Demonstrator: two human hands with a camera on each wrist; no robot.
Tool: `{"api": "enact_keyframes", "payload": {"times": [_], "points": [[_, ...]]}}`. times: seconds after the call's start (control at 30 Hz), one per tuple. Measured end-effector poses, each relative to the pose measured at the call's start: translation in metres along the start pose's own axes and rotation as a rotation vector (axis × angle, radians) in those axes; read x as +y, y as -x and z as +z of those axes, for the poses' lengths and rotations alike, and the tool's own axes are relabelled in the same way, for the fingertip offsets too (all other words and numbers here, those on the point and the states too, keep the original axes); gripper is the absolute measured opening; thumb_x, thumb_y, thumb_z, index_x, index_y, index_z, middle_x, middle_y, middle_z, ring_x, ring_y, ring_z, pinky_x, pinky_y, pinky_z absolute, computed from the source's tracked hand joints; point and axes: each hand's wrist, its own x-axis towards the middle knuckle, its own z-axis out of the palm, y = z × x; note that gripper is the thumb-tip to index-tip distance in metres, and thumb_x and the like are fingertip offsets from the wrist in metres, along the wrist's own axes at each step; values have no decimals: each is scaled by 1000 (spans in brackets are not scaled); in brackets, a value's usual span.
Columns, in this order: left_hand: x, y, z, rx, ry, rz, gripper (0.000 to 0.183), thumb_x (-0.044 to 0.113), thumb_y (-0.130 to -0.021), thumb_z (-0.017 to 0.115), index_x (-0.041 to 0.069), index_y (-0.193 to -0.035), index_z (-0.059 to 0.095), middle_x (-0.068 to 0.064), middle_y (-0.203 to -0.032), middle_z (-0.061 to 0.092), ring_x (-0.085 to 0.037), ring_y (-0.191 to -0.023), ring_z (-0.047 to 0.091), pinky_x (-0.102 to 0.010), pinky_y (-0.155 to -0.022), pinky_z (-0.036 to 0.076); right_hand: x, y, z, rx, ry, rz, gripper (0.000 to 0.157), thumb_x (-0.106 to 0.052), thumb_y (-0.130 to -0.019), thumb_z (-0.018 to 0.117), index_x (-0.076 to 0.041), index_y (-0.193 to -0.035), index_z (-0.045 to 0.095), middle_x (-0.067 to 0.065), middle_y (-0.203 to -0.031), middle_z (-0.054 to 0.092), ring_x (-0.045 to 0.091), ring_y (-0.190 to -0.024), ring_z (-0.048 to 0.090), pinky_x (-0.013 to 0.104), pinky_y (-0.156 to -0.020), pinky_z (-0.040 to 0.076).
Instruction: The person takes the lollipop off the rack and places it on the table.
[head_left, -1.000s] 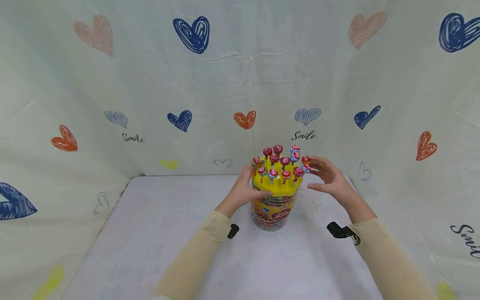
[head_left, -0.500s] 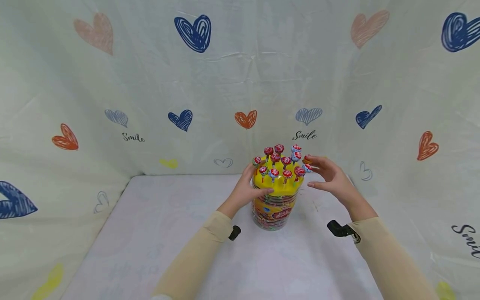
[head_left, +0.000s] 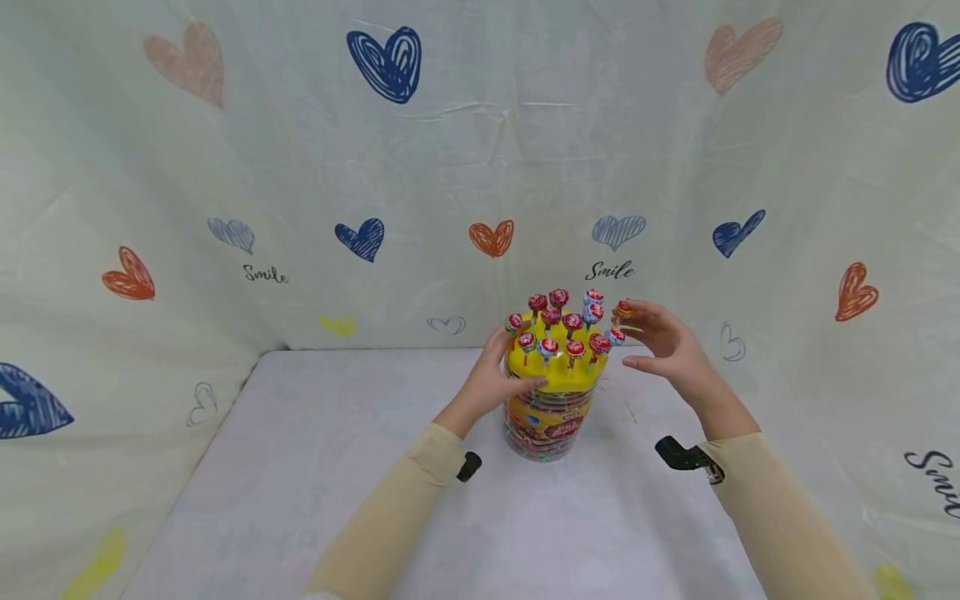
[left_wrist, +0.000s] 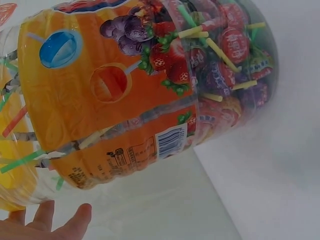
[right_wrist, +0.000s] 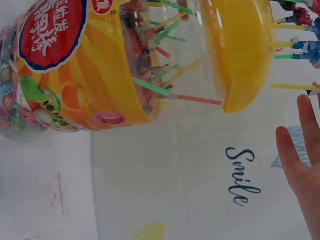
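Note:
A clear jar with an orange label stands upright on the table, packed with wrapped lollipops. Its yellow lid has several lollipops stuck upright in it by their sticks. My left hand grips the lid's left side, thumb across the front. At the right, my right hand pinches one lollipop with an orange-red wrapper. In the right wrist view its yellow stick points at the lid, the lower end apart from it. The fingers behind the candy are partly hidden.
The jar rests toward the back of a white-covered table. Right behind the table hangs a pale curtain printed with hearts and words, which also runs along both sides. A black wrist device sits at the right sleeve.
My right hand has raised the orange-red lollipop up and to the right, off the lid's edge. The left hand and the jar have stayed in place.

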Motion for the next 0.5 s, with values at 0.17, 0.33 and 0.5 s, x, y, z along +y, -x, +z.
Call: {"api": "enact_keyframes", "payload": {"times": [0.17, 0.33, 0.5], "points": [[-1, 0, 1, 9, -8, -4, 85, 38, -79, 82, 30, -150, 35, 0, -159, 18, -30, -143, 24, -61, -110, 25, -2, 7, -8, 57, -90, -27, 69, 23, -81, 57, -3, -144, 42, 9, -138, 51, 21, -125, 50, 24, -98, 46], [-1, 0, 2, 13, -21, -17, 86, 37, -79, 82, 30, -151, 35, 0, -159, 18, -30, -143, 24, -61, -110, 26, 2, 19, -14, 137, -101, 20, 62, 21, -84, 58, -2, -140, 45, 10, -133, 52, 21, -118, 56, 26, -92, 51], [0, -1, 2, 18, -34, -16, 85, 38, -79, 82, 36, -149, 35, 1, -158, 20, -29, -142, 26, -62, -109, 27, 15, 36, -17, 171, -108, 91, 56, 18, -86, 61, 0, -137, 46, 8, -128, 56, 21, -110, 62, 29, -85, 55]]}}
